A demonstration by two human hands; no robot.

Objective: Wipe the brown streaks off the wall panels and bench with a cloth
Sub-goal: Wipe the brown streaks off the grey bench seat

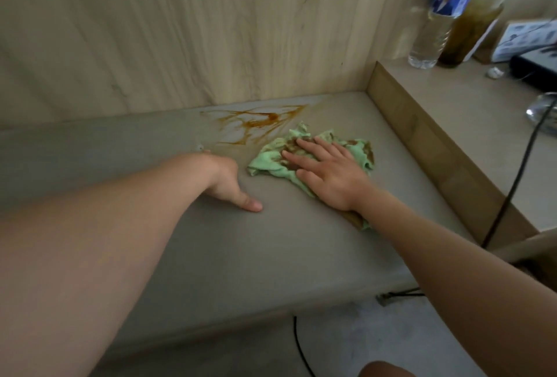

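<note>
A crumpled light-green cloth (266, 155), soiled with brown patches, lies on the grey bench (271, 241). My right hand (325, 174) presses flat on the cloth with straight, spread fingers. Brown streaks (259, 124) spread over the bench just behind and left of the cloth, close to the wooden wall panel (211, 29). My left hand (229, 183) rests on the bench left of the cloth, thumb stretched out on the surface; its fingers are hidden behind the hand.
A raised wooden side ledge (437, 147) borders the bench on the right. On the higher counter stand a clear water bottle (437, 20), a brownish bottle (470, 33), a box and a black device. A black cable (512, 180) runs down to the floor.
</note>
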